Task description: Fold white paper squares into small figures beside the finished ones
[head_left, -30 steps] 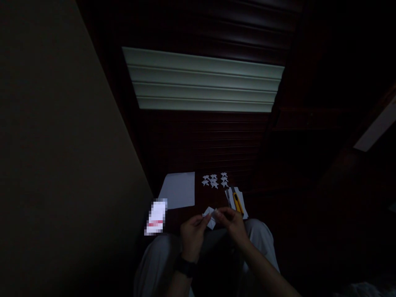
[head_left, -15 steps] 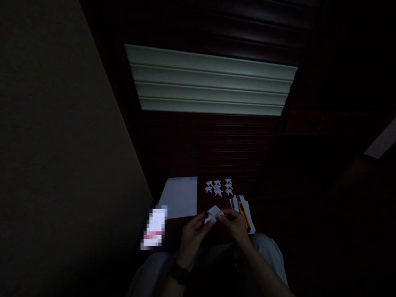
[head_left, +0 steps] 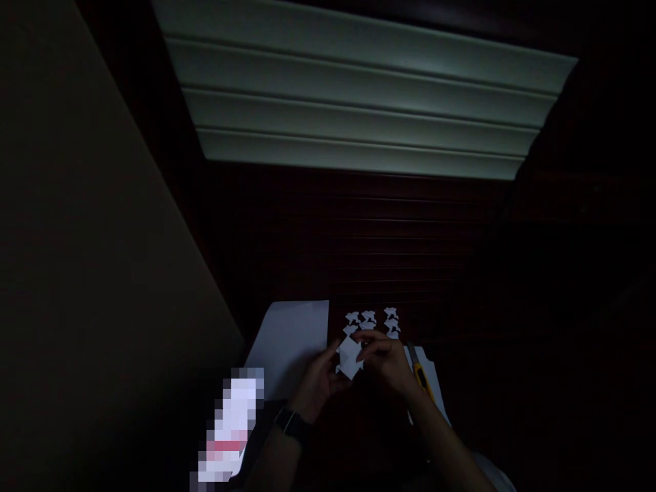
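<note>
A small folded piece of white paper (head_left: 349,358) is held up between my hands, one flat diamond-shaped face toward me. My left hand (head_left: 318,380), with a dark watch on its wrist, grips the paper from the left and below. On the other side, my right hand (head_left: 385,359) pinches its right edge with thumb and fingers. Just beyond stand several small folded paper figures (head_left: 367,316) in rows on the dark table, some partly covered by my right hand. A yellow utility knife (head_left: 422,380) lies beside my right wrist, on white paper sheets (head_left: 433,376).
A large white sheet (head_left: 292,335) lies at the table's left. Nearer, a bright pixelated patch (head_left: 230,430) hides an object at lower left. A slatted panel (head_left: 348,89) rises behind the table, and a wall (head_left: 128,273) stands at left. The room is dim.
The folded paper has been turned, so a flat diamond face shows instead of the creased, pointed side. My view has moved closer and tilted; my right hand now reaches over the figures' near side.
</note>
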A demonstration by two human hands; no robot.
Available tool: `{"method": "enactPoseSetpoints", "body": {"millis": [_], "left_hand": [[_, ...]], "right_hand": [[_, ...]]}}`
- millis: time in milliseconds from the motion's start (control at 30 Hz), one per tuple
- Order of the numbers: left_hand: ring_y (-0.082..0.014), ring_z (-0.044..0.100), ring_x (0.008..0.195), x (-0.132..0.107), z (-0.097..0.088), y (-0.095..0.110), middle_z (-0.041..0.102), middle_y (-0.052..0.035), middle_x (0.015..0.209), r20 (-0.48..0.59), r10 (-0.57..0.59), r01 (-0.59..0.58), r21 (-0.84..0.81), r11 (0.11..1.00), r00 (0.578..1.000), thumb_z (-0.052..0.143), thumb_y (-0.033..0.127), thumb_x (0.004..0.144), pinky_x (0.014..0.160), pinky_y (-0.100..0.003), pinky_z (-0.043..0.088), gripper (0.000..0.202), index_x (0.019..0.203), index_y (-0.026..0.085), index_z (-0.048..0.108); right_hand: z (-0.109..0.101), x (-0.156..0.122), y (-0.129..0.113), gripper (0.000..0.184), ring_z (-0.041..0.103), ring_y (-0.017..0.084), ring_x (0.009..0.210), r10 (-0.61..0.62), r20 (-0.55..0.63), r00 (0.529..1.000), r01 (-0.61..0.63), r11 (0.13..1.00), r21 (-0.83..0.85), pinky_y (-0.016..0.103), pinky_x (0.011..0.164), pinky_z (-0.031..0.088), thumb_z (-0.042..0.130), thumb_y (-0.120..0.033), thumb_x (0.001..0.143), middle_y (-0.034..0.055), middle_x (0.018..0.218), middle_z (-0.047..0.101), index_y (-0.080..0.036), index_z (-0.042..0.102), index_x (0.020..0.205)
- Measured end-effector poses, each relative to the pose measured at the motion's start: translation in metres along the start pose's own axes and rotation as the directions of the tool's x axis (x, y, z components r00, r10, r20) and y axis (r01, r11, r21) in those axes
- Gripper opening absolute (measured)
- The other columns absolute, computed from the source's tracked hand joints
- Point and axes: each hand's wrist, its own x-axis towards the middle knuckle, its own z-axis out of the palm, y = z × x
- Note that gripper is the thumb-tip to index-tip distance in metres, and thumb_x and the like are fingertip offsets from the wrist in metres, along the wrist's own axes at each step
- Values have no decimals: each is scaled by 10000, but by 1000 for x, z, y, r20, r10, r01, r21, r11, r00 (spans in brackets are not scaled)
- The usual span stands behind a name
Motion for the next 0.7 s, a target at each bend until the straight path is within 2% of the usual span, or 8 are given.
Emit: {"method": "enactPoseSetpoints", "body": {"millis": [67, 167, 300, 400, 533, 700], "left_hand": [[-198, 625, 751, 11, 0, 0, 648, -113, 905, 13, 62, -63, 96, 993, 998, 630, 347, 721, 629, -307, 511, 302, 918, 119, 639], [-191, 614, 768, 22, -1, -5, 649, -110, 901, 6, 81, -81, 170, 982, 997, 649, 327, 711, 644, -293, 507, 271, 878, 114, 654], [-186, 610, 764, 32, -6, -14, 658, -84, 832, -114, 107, -83, 199, 977, 988, 673, 327, 685, 645, -284, 509, 234, 796, 121, 661], [-199, 612, 798, 36, -8, -13, 665, -92, 850, -181, 122, -81, 219, 972, 976, 669, 346, 684, 674, -293, 512, 273, 841, 123, 664], [-209, 620, 802, 39, -5, -8, 672, -95, 873, -195, 168, -118, 243, 963, 966, 661, 361, 682, 688, -305, 517, 295, 863, 127, 665], [-217, 624, 767, 39, 0, -7, 680, -82, 812, -137, 212, -151, 360, 921, 968, 662, 355, 674, 667, -312, 520, 243, 761, 128, 665]], "right_hand": [[-5, 9, 8, 265, 564, 188, 944, 17, 30, 999, -15, 999, -51, 311, 815, 436, 524, -16, 660, 29, 1034, 609, -218, 694, 640], [-13, 15, 16, 275, 563, 184, 951, 42, 64, 997, -35, 994, -106, 317, 825, 434, 507, -26, 687, 27, 1026, 613, -225, 696, 692], [-22, 15, 18, 265, 516, 194, 1047, 59, 101, 993, -46, 991, -125, 330, 880, 410, 534, -71, 719, 32, 1125, 569, -239, 683, 860], [-23, 16, 16, 290, 551, 184, 971, 99, 101, 990, -85, 987, -132, 324, 840, 435, 557, -148, 754, 48, 1144, 545, -247, 629, 1018], [-15, 16, 22, 461, 582, 163, 806, 217, 63, 974, -202, 961, -189, 307, 759, 459, 646, -268, 717, 31, 969, 604, -261, 533, 1164], [-4, 14, 36, 582, 559, 144, 698, 248, -65, 966, -256, 955, -150, 261, 648, 458, 689, -303, 670, -6, 786, 604, -240, 484, 1211]]}}
